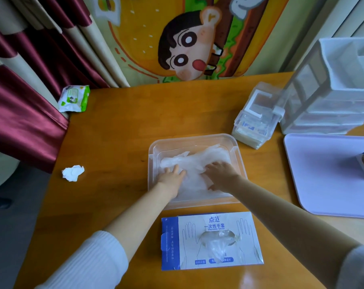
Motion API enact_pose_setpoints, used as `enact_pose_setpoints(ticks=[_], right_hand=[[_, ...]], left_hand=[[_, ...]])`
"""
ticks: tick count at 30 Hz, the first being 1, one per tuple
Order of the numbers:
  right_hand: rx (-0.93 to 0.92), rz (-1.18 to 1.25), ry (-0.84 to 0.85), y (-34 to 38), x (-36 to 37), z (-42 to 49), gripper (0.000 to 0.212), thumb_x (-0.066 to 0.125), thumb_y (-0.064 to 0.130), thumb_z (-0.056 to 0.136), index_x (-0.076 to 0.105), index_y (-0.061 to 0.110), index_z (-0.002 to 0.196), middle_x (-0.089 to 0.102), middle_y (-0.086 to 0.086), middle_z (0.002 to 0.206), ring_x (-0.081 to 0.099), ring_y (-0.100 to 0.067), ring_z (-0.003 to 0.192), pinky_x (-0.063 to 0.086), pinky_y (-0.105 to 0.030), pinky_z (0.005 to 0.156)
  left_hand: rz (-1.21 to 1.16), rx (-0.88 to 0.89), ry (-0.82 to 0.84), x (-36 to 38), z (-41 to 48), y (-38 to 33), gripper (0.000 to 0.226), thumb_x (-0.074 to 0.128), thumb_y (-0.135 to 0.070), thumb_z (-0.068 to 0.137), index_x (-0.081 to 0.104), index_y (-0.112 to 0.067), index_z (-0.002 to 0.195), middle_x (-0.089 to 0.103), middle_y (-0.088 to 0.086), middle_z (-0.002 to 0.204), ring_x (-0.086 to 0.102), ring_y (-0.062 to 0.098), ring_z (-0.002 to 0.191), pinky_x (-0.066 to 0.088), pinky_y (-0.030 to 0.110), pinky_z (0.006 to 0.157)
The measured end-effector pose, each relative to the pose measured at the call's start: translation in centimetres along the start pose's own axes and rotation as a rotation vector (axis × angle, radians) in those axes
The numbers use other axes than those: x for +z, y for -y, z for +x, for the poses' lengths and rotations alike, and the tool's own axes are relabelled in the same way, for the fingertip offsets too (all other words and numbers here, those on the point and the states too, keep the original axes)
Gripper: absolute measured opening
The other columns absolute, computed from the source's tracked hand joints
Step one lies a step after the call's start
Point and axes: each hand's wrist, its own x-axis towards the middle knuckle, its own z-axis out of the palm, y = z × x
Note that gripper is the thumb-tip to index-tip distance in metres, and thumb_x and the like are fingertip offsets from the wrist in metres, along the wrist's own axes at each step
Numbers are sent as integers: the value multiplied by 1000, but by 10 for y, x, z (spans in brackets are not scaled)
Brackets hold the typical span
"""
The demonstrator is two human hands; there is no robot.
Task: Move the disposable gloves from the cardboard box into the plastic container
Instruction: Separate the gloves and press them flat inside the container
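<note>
A clear plastic container (153, 155) sits at the middle of the wooden table. Inside it lies a pile of thin translucent disposable gloves (200, 157). My left hand (171, 176) lies flat on the left part of the pile, fingers straight. My right hand (220, 175) presses on the right part, fingers spread, thumb toward me. Closer to me lies the blue and white cardboard glove box (189, 232). A crumpled glove (217, 245) sticks out of its oval opening.
A crumpled white tissue (73, 173) lies left of the container and a green wipes pack (73, 98) at the far left corner. On the right are a small clear box stack (255, 119), a white drawer unit (333, 92) and a white lid (323, 174).
</note>
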Motion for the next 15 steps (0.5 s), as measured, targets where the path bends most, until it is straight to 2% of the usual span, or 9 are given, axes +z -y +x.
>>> enact_pose_setpoints(ticks=[5,8,10,12,13,15], right_hand=[[15,105,-101,-4,-26,-24,48,51,34,95,43,17,139,43,-4,142,39,-23,130,38,-36,103],[52,176,-346,-4,-39,-49,34,44,28,99,51,17,131,55,-1,130,48,-22,120,43,-34,92],[24,264,-617,2,-39,-69,25,49,21,97,61,16,119,63,0,114,58,-22,106,43,-27,73],[-47,364,-838,11,-34,-93,12,55,18,93,66,15,97,66,2,89,63,-18,81,34,-19,55],[-98,403,-891,15,-28,-102,14,51,21,94,64,16,90,64,4,82,61,-15,72,32,-17,51],[-212,461,-869,24,-7,-119,23,42,28,96,60,16,86,60,5,77,57,-12,66,38,-21,48]], left_hand=[[101,-6,-97,-12,-12,3,57,54,-5,91,31,-13,143,36,13,144,38,32,131,37,44,105],[49,-19,-289,-25,-32,-4,45,46,-11,97,36,-14,141,44,10,140,41,29,129,32,41,106],[-49,4,-462,-30,-47,-12,44,45,-15,99,36,-16,141,45,7,139,41,26,129,30,39,107],[-178,63,-629,-29,-64,-22,41,46,-14,98,40,-17,139,48,4,136,43,24,126,31,37,104],[-239,103,-698,-29,-73,-28,39,49,-11,96,45,-16,134,51,4,131,46,24,121,34,35,100],[-311,211,-811,-25,-94,-41,33,59,-2,87,57,-12,118,59,5,112,56,24,102,42,32,86]])
